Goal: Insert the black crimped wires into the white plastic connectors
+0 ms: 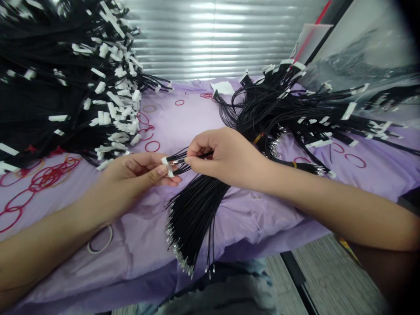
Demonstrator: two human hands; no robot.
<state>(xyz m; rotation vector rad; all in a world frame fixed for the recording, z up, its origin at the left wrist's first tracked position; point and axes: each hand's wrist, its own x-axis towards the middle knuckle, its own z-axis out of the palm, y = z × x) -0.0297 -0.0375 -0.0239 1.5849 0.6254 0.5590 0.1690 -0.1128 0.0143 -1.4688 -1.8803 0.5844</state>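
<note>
Between the fingers of my left hand (138,177) is a small white connector housing (168,167), gripped at its ends. Several black wires run from it to the right. My right hand (226,157) pinches a black wire (206,155) close to the connector; its metal tip points toward the housing, though I cannot tell whether it sits inside. Below my right hand a thick bundle of loose black wires (200,214) fans out over the purple cloth, with silvery crimped terminals at its lower left ends.
A big pile of black cables with white connectors (108,100) fills the left. More wired cables (278,105) lie at the back right. Red rubber bands (49,177) are scattered on the purple cloth (138,245). Closed blinds (216,39) stand behind, and clear plastic (361,65) lies right.
</note>
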